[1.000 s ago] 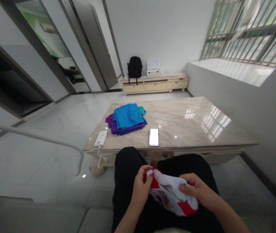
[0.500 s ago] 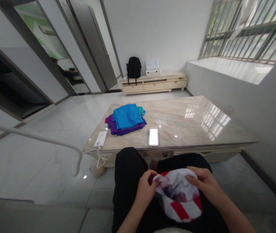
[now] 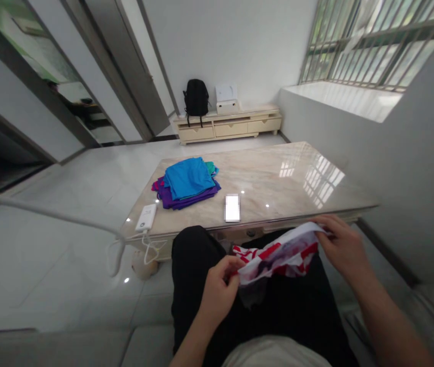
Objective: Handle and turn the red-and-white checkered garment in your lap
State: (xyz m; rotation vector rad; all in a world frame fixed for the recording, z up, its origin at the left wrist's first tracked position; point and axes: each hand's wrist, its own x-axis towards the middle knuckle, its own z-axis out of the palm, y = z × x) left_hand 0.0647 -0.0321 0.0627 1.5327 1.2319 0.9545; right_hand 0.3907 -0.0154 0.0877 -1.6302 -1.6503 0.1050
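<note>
Red-and-white cloth (image 3: 278, 257) above your lap (image 3: 286, 306), drawn wider than a second ago; left hand (image 3: 221, 285) and right hand (image 3: 341, 245), well apart, pinch its ends (edge tauter, probably easier to manage). Beyond: cloth stack (image 3: 189, 178) on tabletop (image 3: 255, 176).

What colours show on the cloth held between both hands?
The cloth is mainly red and white, best seen in the head view.

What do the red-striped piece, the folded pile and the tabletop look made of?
Red-striped piece: thin matte fabric, probably; it creases and sags.
Folded pile: cloth, mostly matte, fibre unclear; soft layered edges.
Tabletop: glossy marble or lookalike; veining and bright reflections show.
</note>
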